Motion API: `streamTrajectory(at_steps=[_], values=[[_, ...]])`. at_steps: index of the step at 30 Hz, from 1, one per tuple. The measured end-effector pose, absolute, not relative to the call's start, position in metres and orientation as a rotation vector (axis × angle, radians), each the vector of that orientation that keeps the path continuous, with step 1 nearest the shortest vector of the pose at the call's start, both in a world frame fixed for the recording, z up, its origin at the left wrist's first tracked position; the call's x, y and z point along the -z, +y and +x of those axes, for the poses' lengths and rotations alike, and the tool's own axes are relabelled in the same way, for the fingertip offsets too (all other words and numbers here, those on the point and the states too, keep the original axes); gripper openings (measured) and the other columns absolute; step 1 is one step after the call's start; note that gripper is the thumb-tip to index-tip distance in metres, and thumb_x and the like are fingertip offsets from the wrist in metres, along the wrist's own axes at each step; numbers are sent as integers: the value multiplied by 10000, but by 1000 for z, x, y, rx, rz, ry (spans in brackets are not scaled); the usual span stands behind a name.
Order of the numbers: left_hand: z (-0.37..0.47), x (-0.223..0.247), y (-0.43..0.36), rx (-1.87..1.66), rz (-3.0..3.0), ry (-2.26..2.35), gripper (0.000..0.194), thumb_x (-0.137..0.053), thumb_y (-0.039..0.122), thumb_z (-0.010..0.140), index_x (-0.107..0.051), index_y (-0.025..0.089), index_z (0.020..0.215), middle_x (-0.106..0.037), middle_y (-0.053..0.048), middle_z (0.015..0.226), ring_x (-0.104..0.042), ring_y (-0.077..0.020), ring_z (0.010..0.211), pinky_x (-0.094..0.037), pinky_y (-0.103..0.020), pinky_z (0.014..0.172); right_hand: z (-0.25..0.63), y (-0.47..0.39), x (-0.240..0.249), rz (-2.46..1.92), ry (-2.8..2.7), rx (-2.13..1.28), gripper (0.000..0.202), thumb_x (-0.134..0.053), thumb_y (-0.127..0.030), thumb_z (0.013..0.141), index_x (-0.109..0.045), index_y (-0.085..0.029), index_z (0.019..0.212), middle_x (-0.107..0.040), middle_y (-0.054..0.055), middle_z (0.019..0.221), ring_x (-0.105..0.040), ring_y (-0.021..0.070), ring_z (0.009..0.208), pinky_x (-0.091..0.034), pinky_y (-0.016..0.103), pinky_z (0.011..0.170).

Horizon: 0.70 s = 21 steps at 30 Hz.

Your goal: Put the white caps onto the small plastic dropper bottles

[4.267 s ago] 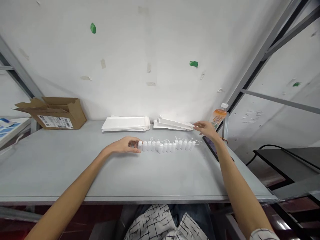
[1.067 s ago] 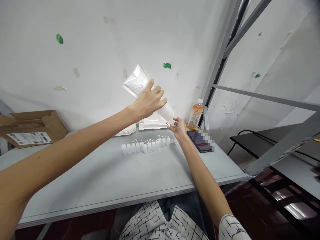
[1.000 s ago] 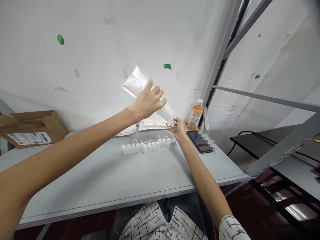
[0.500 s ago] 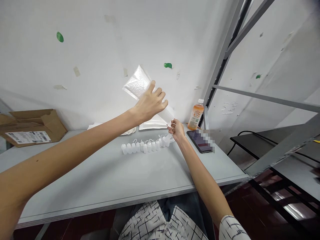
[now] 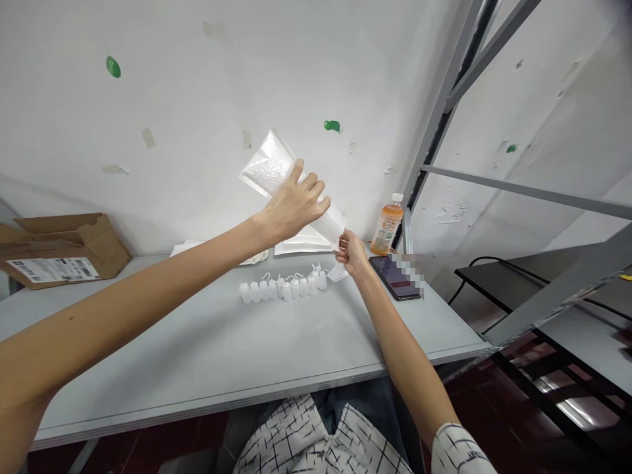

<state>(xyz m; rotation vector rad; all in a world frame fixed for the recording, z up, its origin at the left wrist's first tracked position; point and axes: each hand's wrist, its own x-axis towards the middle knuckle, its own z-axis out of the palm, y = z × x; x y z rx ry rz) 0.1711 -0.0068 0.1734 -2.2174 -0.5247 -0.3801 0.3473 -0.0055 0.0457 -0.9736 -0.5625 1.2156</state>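
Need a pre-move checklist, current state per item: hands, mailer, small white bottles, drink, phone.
1. Left hand gripping the white padded mailer: ok, fingers around its middle, mailer held tilted above the table.
2. Right hand at the mailer's lower end: ok. What its fingertips pinch: cannot tell.
3. Mailer's lower end open: cannot tell, too small and partly covered.
4. Pale item below the right hand, held or resting: cannot tell, blurred.
5. Row of small white bottles out of the left hand's grip: ok, standing on the table.
6. Orange drink bottle capped, phone flat on the table: ok.
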Motion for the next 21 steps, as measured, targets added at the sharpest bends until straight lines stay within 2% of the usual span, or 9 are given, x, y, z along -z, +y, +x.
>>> streamTrajectory(at_steps=[6, 10, 13, 16, 18, 21], values=[[174, -172, -8, 322, -2188, -542, 360, -587, 150, 800, -679, 236, 1138, -615, -46, 924, -550, -252, 1041, -234, -626, 1157, 344, -6, -46, -1022, -542, -1223, 270, -478, -331, 948, -387, -213, 723, -382, -99, 465, -277, 30, 305, -146, 119, 309], [172, -172, -6, 270, -2054, -553, 380, -581, 124, 786, -665, 221, 1143, -618, -47, 952, -545, -244, 1056, -258, -608, 1146, 344, -8, -46, -1055, -587, -1191, 267, -473, -267, 950, -415, -203, 697, -409, -82, 451, -275, 31, 301, -144, 128, 306], [169, -172, -3, 226, -1986, -589, 420, -592, 96, 765, -656, 237, 1156, -621, -40, 960, -544, -224, 1029, -286, -572, 1132, 344, -8, -44, -1085, -631, -1158, 303, -548, -239, 919, -416, -196, 650, -456, -55, 435, -266, 24, 302, -136, 135, 307], [157, -169, 7, 208, -1974, -649, 452, -616, 94, 737, -656, 203, 1174, -637, -78, 1014, -558, -265, 1054, -307, -586, 1089, 347, -6, -41, -1104, -657, -1104, 346, -641, -249, 877, -411, -195, 623, -464, -52, 408, -252, 16, 303, -132, 133, 308], [143, -164, 19, 264, -2019, -699, 491, -636, 129, 734, -632, 202, 1219, -644, -100, 1076, -556, -300, 1082, -324, -604, 1050, 351, -5, -41, -1125, -669, -1036, 356, -685, -266, 851, -426, -191, 618, -458, -57, 393, -252, 15, 301, -125, 134, 306], [113, -151, 40, 248, -2098, -889, 467, -641, 191, 775, -606, 215, 1240, -651, -127, 1117, -563, -305, 1057, -388, -541, 968, 359, -4, -42, -1171, -678, -915, 342, -752, -288, 794, -478, -181, 620, -465, -55, 392, -262, 16, 297, -127, 137, 299]])
